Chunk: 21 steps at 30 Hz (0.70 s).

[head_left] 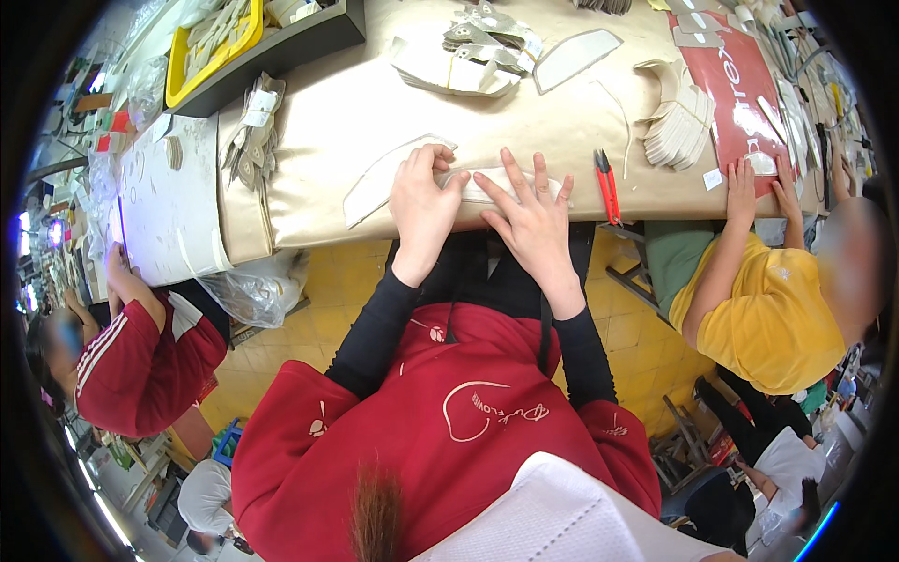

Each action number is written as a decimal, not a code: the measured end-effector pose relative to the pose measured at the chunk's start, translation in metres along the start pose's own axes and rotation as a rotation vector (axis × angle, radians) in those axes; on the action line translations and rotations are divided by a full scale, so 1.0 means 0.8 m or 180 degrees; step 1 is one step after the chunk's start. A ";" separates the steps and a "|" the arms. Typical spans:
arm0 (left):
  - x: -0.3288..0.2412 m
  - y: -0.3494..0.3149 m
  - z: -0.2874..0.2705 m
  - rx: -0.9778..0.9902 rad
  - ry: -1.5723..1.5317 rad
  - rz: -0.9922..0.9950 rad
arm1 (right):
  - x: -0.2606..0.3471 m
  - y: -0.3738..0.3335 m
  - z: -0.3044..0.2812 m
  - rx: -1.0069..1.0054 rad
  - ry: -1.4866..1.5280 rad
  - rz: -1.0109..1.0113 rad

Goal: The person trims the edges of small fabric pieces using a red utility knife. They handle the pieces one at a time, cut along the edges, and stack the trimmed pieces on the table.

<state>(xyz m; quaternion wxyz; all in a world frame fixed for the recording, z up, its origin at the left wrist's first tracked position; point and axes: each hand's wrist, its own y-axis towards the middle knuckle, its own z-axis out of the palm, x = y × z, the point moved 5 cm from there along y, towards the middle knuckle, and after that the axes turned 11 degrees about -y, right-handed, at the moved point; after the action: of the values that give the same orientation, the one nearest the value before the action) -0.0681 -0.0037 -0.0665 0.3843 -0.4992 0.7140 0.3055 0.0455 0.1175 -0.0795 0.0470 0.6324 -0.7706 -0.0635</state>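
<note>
The left hand [421, 208] has its grip curled, fingers bent down and pinching the near edge of a pale curved cut piece [386, 178] that lies flat on the bench [337, 122]. The right hand [529, 220] lies with its grip apart, fingers spread and pressed flat on the same strip of pale material, which shows past the fingertips toward 3 o'clock. The two hands touch at the thumbs, close to the bench's near edge, and the piece arcs out from them toward 9 o'clock.

Just beside the right hand at 3 o'clock lie red-handled snips [607, 183], pointing away from the edge. Further out at 2 o'clock sits a fanned stack of pale cut pieces [679, 122], and beyond it a red sheet [735, 89]. At 12 o'clock from the hands lies a heap of grey and white cut parts [464, 56], with one single curved piece [576, 56] beside it. At 10 o'clock a bundle of small parts [253, 131] rests near the bench's corner, and a yellow tray [215, 47] stands behind it.

A person in a yellow shirt [768, 318] at 3 o'clock has both hands on the bench; a person in a red striped sleeve [131, 356] sits at 8 o'clock.
</note>
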 end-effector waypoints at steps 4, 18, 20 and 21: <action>0.009 0.005 -0.010 0.0419 -0.0176 -0.0026 | 0.009 0.005 0.003 -0.0152 -0.0052 -0.0148; -0.008 0.004 -0.018 0.0238 0.0244 0.0831 | -0.008 -0.015 0.008 -0.0400 0.0040 0.0222; -0.014 -0.016 -0.009 0.0286 0.0092 0.1332 | -0.017 -0.023 0.013 -0.0302 -0.0084 0.0229; -0.016 -0.026 0.000 0.0418 -0.0119 0.1463 | -0.021 -0.026 0.013 -0.0319 -0.0180 0.0236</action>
<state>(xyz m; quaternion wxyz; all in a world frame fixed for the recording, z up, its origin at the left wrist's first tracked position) -0.0457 -0.0043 -0.0565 0.3494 -0.2917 0.8200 0.3471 0.0669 0.1304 -0.0932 0.0592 0.5983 -0.7903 -0.1181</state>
